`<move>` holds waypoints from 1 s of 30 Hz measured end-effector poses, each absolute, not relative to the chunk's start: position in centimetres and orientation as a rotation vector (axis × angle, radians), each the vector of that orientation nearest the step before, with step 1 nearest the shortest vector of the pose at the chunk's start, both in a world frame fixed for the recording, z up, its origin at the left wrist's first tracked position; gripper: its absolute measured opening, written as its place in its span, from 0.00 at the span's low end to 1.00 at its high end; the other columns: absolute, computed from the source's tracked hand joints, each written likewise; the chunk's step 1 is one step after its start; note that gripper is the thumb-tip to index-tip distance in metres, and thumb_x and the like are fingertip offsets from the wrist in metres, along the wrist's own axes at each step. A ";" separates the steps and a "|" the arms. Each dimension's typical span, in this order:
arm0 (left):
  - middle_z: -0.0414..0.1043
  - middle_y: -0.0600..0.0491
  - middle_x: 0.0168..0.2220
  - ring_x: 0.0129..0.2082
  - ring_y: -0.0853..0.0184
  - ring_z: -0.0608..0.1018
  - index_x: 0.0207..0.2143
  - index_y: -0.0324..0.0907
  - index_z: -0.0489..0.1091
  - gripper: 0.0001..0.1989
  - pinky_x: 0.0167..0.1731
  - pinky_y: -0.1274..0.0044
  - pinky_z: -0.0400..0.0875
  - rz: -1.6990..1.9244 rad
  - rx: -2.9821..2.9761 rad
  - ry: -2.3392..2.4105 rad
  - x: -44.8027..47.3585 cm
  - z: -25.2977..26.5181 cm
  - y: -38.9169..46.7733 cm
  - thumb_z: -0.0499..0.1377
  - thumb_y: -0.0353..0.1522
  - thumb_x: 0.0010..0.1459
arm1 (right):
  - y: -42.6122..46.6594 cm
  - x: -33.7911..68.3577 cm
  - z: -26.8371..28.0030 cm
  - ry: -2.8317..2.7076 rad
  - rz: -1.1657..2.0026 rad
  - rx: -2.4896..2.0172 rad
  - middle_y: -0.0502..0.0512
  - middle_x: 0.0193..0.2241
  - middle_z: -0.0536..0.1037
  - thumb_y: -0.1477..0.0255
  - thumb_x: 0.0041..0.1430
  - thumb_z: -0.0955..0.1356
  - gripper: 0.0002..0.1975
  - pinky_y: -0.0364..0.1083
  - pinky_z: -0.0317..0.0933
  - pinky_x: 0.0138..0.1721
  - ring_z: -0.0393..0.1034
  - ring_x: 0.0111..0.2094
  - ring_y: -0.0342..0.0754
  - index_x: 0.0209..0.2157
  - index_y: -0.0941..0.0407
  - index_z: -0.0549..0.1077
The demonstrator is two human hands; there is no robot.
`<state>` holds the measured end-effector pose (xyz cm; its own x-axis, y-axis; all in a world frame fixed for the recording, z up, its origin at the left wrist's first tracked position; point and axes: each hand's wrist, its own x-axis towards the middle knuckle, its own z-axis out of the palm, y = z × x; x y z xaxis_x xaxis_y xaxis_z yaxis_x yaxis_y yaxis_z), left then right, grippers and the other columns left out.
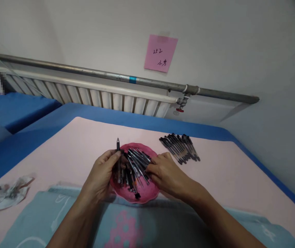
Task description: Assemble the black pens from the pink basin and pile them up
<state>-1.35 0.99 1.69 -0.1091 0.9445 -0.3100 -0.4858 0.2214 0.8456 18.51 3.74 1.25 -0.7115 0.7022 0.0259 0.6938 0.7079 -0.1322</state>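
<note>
"Left hand (102, 172) and right hand (165, 170) were apart—any writing?"
"'252' on the pink note (160, 53), characters beneath."
"The pens (137, 163)?"
"Slender, black-tipped. Left pinched one pen (118, 156) point-up at the pink bowl (148, 196); right reached inside—grip unclear."

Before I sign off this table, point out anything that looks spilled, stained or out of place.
A crumpled white wad, perhaps tissue, lies on the pale pink mat, far left; its dark smudges look dirty, and it sits apart from the slim black pens. Nothing else stands out.
</note>
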 end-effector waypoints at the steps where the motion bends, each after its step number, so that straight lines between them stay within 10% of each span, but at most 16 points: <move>1: 0.72 0.56 0.19 0.17 0.74 0.71 0.29 0.37 0.71 0.10 0.20 0.83 0.67 1.325 0.555 1.092 -1.4 1.7 1.0 0.65 0.34 0.45 | 3.7 18.4 1.2 -2.861 0.200 -1.151 0.54 0.29 0.73 0.79 0.56 0.64 0.08 0.50 0.48 0.37 0.63 0.33 0.49 0.28 0.56 0.73; 20: 0.73 0.54 0.20 0.16 0.69 0.75 0.34 0.41 0.68 0.03 0.11 0.84 0.63 1.303 0.515 1.101 -1.2 1.8 1.0 0.58 0.30 0.55 | 3.9 17.6 0.0 -2.812 0.153 -1.135 0.55 0.28 0.74 0.75 0.59 0.63 0.09 0.50 0.54 0.36 0.66 0.31 0.50 0.27 0.56 0.73; 30: 0.78 0.46 0.32 0.29 0.67 0.80 0.37 0.37 0.72 0.08 0.25 0.80 0.74 1.307 0.456 0.908 -1.2 1.9 0.8 0.58 0.22 0.54 | 2.9 16.4 0.4 -1.650 1.428 -1.159 0.44 0.18 0.69 0.69 0.54 0.67 0.04 0.41 0.59 0.21 0.64 0.18 0.41 0.31 0.53 0.68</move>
<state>-1.24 0.83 1.92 -0.0022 0.9505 -0.3106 -0.6225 0.2418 0.7443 16.42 2.89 0.43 -0.3910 0.9178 -0.0687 0.1998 0.0119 -0.9798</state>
